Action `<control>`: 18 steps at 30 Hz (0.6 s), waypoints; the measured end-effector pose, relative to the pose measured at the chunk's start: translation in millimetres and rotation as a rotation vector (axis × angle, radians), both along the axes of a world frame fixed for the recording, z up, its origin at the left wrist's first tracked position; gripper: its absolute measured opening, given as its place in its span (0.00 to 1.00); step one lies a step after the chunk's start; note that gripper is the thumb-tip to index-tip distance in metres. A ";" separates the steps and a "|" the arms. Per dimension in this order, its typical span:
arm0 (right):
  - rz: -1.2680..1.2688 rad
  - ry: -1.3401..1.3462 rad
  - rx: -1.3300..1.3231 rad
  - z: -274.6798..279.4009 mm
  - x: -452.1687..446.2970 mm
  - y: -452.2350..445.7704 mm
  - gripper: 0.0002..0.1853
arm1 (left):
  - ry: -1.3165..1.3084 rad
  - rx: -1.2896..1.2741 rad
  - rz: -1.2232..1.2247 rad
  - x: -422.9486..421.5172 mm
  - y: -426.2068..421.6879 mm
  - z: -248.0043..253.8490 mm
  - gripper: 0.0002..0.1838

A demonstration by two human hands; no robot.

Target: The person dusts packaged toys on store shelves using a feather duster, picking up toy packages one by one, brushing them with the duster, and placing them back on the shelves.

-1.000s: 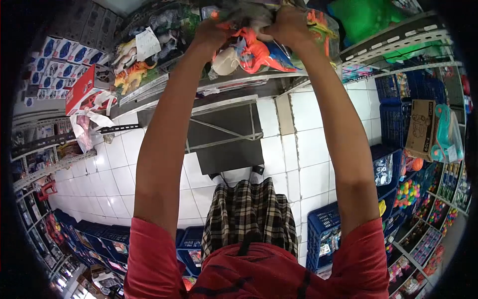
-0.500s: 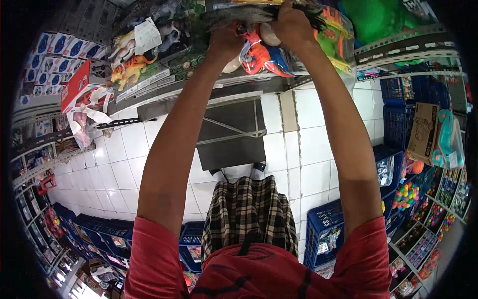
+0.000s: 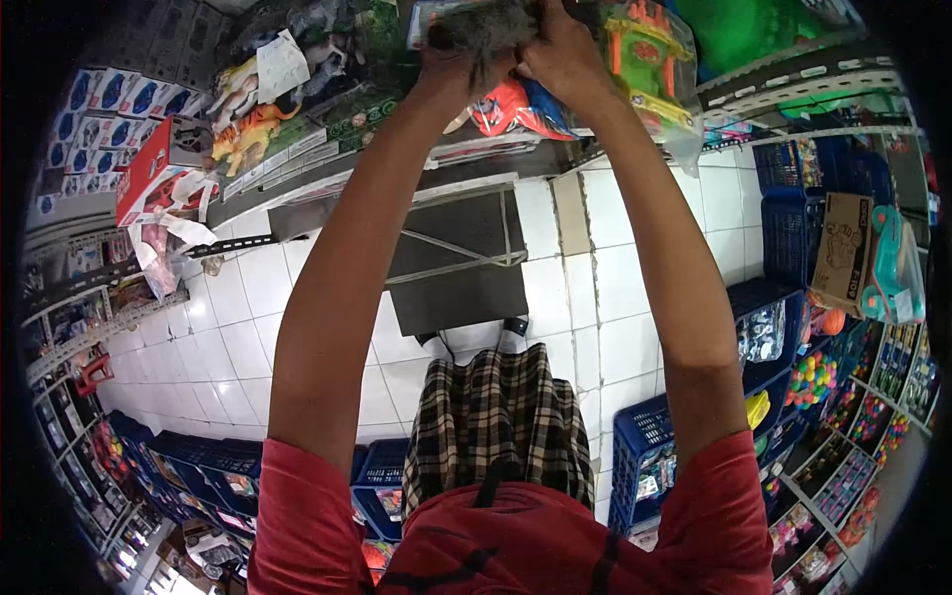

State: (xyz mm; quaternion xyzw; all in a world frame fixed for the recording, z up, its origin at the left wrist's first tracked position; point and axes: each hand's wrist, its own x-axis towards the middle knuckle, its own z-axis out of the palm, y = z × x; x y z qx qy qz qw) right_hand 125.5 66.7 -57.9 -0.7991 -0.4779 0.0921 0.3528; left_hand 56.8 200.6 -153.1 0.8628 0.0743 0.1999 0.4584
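At the top edge, a dark grey feathery duster [image 3: 488, 30] lies across my hands, smeared by motion. My right hand [image 3: 563, 61] is closed, apparently around it. My left hand [image 3: 451, 77] sits just beneath the feathers, which hide its fingers. Below and between the hands lies a bagged red and blue toy figure [image 3: 516, 109] on the shelf. Left of my left hand are packed plastic animals, with a tiger figure [image 3: 246, 137] and a white paper slip [image 3: 283, 67]. To the right of my right hand stands a bagged green and orange toy [image 3: 647, 64].
The metal shelf edge [image 3: 342, 171] runs below the toys. A red box [image 3: 159, 174] with torn wrapping sits at its left. A dark flat carton [image 3: 461, 263] stands by my feet. Blue crates [image 3: 643, 456] and a brown box [image 3: 843, 248] are at the right.
The feathery duster has bunched up toward my left hand, and my right hand has shifted slightly left. The red toy is now more covered by my hands. The view has shifted a little.
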 end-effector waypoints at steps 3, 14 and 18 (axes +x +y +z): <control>-0.047 -0.024 0.198 16.8 -2.8 -14.6 0.33 | 0.014 0.003 -0.061 8.6 -6.7 4.9 0.35; -0.166 -0.090 0.182 60.1 9.1 -115.8 0.23 | -0.047 0.172 0.030 -7.7 -136.9 97.1 0.28; -0.110 -0.257 0.147 28.8 20.5 -139.4 0.24 | -0.131 0.342 0.087 4.3 -149.3 77.3 0.26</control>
